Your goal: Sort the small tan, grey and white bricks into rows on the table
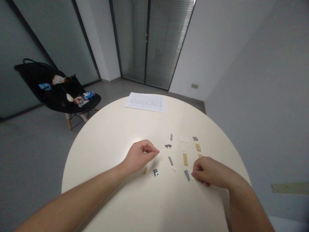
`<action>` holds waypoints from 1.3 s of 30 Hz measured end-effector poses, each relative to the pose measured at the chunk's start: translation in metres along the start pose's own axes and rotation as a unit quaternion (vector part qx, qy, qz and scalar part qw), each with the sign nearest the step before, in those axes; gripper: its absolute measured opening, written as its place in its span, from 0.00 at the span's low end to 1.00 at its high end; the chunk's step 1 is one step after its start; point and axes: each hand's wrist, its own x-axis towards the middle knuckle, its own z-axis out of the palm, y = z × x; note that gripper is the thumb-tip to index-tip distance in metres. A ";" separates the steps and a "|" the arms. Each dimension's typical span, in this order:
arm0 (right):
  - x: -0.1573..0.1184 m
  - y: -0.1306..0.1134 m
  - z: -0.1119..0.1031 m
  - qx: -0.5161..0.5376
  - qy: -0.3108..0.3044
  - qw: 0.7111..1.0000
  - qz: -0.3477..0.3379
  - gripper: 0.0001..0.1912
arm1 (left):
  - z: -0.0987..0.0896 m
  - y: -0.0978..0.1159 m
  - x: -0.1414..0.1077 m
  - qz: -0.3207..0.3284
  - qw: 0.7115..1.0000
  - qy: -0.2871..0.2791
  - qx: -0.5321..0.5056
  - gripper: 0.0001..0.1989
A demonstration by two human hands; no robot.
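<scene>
My left hand (142, 154) hovers over the table with thumb and index finger pinched together; whatever is between them is too small to make out. Just below those fingertips is a thin pale-yellow loop (161, 158), and I cannot tell if it is held. A small golden piece (145, 170) and a shiny silver piece (155, 172) lie nearer me. With curled fingers, my right hand (205, 170) rests at the table, its fingertips on a narrow white piece (192, 176). Beside that lies a grey wedge-shaped plate (186, 175). A tan studded brick plate (185, 159) sits just beyond.
Grey strips (171, 160), dark grey pieces (168, 146), white tiles (184, 139) and another tan plate (198, 147) are spread on the round white table (101, 145). A printed sheet (146, 102) lies at its far edge. A black chair (55, 96) holding assorted items stands left.
</scene>
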 end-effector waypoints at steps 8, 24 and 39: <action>-0.003 -0.007 0.001 -0.005 -0.015 1.000 -0.005 0.12 | 0.000 0.000 0.000 0.002 1.000 0.007 0.013 0.09; -0.002 -0.029 0.001 -0.102 0.030 0.994 0.028 0.20 | -0.001 0.000 0.001 0.007 1.000 0.009 0.024 0.09; -0.004 -0.017 0.000 -0.047 0.044 0.997 0.047 0.28 | -0.023 0.006 0.002 0.056 0.971 -0.096 0.213 0.07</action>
